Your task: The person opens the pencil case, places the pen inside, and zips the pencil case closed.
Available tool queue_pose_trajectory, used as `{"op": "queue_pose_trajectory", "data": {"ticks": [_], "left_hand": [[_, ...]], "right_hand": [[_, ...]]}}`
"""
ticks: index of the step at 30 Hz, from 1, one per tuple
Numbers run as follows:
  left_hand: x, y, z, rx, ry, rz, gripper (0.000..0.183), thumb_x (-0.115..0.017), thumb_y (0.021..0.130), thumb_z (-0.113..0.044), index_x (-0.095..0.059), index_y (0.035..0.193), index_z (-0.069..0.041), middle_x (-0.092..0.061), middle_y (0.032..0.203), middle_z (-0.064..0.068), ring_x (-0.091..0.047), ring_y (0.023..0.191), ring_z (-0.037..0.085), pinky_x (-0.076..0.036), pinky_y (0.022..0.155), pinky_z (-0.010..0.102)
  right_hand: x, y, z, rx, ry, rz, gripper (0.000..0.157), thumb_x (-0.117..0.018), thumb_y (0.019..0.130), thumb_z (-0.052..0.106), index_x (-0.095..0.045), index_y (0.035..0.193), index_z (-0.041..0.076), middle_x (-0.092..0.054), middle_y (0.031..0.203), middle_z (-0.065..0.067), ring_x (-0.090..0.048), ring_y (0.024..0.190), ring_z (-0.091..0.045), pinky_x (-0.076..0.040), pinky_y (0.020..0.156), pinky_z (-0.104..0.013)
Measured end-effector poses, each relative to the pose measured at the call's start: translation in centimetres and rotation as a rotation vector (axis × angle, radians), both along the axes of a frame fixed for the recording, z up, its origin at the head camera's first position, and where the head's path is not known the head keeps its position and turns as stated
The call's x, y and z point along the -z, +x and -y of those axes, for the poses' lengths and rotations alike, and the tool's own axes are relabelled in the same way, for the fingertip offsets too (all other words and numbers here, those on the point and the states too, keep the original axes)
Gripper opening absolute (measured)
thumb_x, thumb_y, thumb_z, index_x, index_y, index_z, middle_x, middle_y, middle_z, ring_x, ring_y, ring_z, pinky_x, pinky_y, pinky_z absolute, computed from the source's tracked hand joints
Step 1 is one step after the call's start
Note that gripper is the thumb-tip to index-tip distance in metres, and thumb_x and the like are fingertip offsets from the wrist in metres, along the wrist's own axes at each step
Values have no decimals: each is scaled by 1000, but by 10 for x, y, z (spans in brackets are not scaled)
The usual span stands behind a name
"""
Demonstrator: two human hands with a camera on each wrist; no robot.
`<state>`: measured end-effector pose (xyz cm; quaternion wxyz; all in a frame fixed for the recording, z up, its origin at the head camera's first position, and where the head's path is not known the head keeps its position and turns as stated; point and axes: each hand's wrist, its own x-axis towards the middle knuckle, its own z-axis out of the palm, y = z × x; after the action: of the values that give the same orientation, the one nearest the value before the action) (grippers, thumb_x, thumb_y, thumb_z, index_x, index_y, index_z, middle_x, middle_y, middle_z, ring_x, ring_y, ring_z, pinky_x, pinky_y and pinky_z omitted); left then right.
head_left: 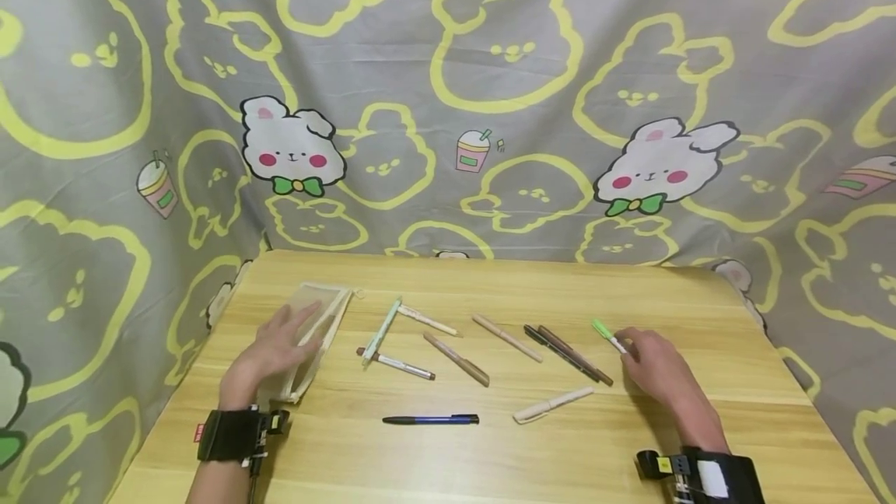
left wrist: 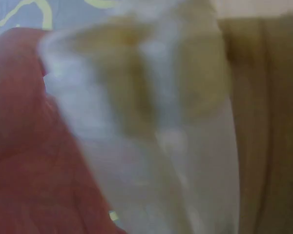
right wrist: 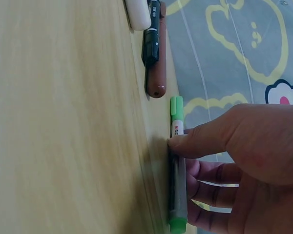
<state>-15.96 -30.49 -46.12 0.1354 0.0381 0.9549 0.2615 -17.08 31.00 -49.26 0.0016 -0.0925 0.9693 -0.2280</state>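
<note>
My left hand [head_left: 276,348] lies at the left over a pale, see-through zip pencil case [head_left: 327,333], its fingers spread across it. Blurred and close, the pencil case [left wrist: 151,161] fills the middle of the left wrist view beside the palm [left wrist: 34,141]. On the right side of the table, my right hand [head_left: 658,364] pinches a green-capped marker pen [head_left: 607,334] between thumb and fingers. The right wrist view shows the thumb across the barrel of this marker pen [right wrist: 178,195], just below its green cap.
Several pens lie scattered between the hands: a mint green pen [head_left: 381,334], a silver pen [head_left: 406,366], a brown pen [head_left: 458,360], a blue pen [head_left: 430,419], a cream pen [head_left: 553,404] and a black pen [head_left: 560,351]. A patterned curtain [head_left: 392,45] surrounds the wooden table [head_left: 336,465].
</note>
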Motion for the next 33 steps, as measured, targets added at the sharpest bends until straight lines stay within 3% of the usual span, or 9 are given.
{"op": "queue_pose_trajectory", "data": {"ticks": [5,11,16,21,27,33], "left_hand": [[-4,0,-2,22,85,24,63,-37,110,-43,-21,165,-14,0,162,41,-3,141,70,-7,97,91],[-7,2,-3,22,189,25,61,-27,113,-41,-18,165,-10,-7,165,33,0,149,57,-3,106,85],[-10,6,-1,36,275,-15,61,-27,113,-39,-19,164,-5,-13,166,30,-8,150,54,-7,114,77],[-12,8,-2,79,369,-19,58,-27,114,-30,-14,165,-5,-8,168,26,-5,152,51,-7,116,73],[-10,3,-13,142,380,-70,55,-26,114,-17,-10,163,2,-7,167,30,-6,152,51,-6,119,68],[-11,0,-16,167,367,-101,55,-25,113,-17,-9,162,4,-5,167,30,-4,152,49,-5,121,66]], "right_hand": [[-1,0,-4,1,-7,43,38,-64,89,-2,-61,126,-9,-70,90,-14,-66,82,-30,-55,68,-49],[-4,4,1,2,-33,47,38,-63,91,0,-61,127,-10,-71,88,-10,-66,81,-26,-54,66,-45],[-12,8,15,-3,-71,21,37,-64,95,3,-60,129,-10,-68,86,-7,-63,77,-22,-53,64,-40],[-24,9,38,-13,-107,7,38,-64,95,3,-60,130,-10,-66,88,-8,-64,78,-22,-52,60,-35],[-35,8,67,-33,-154,-22,40,-64,96,3,-59,134,-8,-67,91,-8,-64,79,-21,-52,58,-31],[-43,6,93,-40,-184,-46,42,-61,98,3,-58,138,-6,-68,93,-10,-66,81,-21,-52,56,-29]]}}
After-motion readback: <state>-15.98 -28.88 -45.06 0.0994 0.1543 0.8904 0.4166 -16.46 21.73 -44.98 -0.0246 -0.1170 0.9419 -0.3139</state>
